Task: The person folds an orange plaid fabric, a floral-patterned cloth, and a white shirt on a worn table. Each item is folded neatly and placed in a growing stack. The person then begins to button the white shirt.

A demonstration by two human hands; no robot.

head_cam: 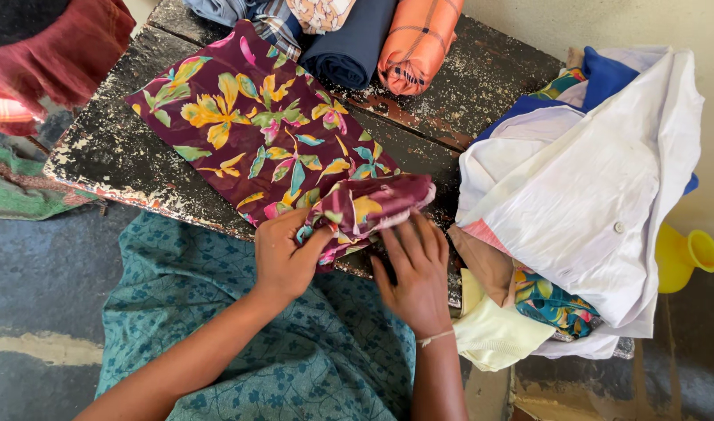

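A dark, weathered wooden worktop [466,93] with flaking, white-speckled paint stands on a grey-blue concrete floor [45,273]. A pale cream wall [606,19] rises behind it, and a yellow plastic jug [684,253] sits by the wall in bright daylight.

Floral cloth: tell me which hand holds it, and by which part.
The left hand grips the maroon floral cloth at its rolled near end, fingers around the roll. The right hand lies flat against that roll, pressing, not gripping.
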